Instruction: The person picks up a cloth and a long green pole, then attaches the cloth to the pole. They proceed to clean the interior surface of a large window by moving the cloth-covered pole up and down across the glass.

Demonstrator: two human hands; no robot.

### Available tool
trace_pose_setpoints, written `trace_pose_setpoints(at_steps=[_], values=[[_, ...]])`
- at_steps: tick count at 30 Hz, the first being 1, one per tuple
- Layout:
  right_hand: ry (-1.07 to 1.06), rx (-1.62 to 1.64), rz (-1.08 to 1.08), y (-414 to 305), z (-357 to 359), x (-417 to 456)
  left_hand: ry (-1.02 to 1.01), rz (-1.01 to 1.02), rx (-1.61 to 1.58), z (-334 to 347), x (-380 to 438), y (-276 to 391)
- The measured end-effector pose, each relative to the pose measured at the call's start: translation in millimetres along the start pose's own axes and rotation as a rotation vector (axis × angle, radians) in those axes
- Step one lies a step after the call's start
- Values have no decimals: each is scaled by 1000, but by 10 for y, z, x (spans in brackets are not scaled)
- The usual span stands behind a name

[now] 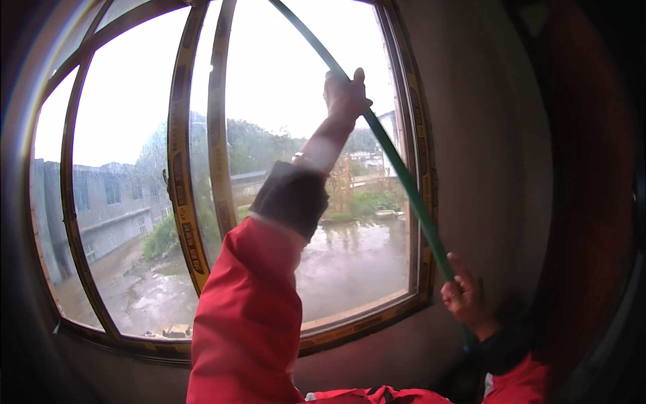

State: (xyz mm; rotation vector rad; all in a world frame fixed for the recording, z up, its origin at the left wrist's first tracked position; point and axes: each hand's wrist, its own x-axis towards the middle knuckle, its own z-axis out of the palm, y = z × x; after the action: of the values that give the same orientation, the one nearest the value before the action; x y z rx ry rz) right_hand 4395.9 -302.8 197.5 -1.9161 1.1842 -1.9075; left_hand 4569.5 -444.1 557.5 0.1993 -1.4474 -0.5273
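A long green pole (398,164) runs slantwise in front of the window, from the top edge of the view down to the lower right. My left hand (345,93) grips it high up, with the arm stretched out in a red sleeve with a dark cuff. Lower down, my right hand (463,295) holds the same pole near its bottom end, one finger lying along it. The pole's upper end is out of view, so what it carries or touches cannot be seen.
Ahead stands a large window with a frame (184,202) covered in printed protective film. Its right-hand part looks out on wet ground (353,252), plants and a grey building (116,197). A dim plain wall (479,151) borders the window on the right.
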Motion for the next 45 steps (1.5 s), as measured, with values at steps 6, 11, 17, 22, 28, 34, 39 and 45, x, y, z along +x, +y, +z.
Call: trace_pose_setpoints(at_steps=[6, 11, 17, 22, 28, 34, 39, 45], values=[[-141, 191, 26, 785, 245, -278, 134, 40, 43, -282, -140, -207], [-244, 189, -12, 1219, 561, -378, 157, 147, 34, -558, -277, -351], [-543, 326, 355, 1712, 946, -1074, 233, 120, 209, -1217, -179, -327], [-565, 341, 325, 1663, 1162, -1032, 281, 95, 305, -1366, -708, -603], [-519, 364, 196, 1575, 1472, -709, 293, 72, 405, -1380, -1222, -725], [-480, 372, 34, 979, 1546, -191, 207, 52, 420, -1397, -1887, -985], [-621, 716, 392, 938, 1568, -114, -34, -170, 371, -1340, -2866, -1231], [-541, 530, 526, 1364, 1100, -993, 359, -304, -229, -1814, -2300, -764]])
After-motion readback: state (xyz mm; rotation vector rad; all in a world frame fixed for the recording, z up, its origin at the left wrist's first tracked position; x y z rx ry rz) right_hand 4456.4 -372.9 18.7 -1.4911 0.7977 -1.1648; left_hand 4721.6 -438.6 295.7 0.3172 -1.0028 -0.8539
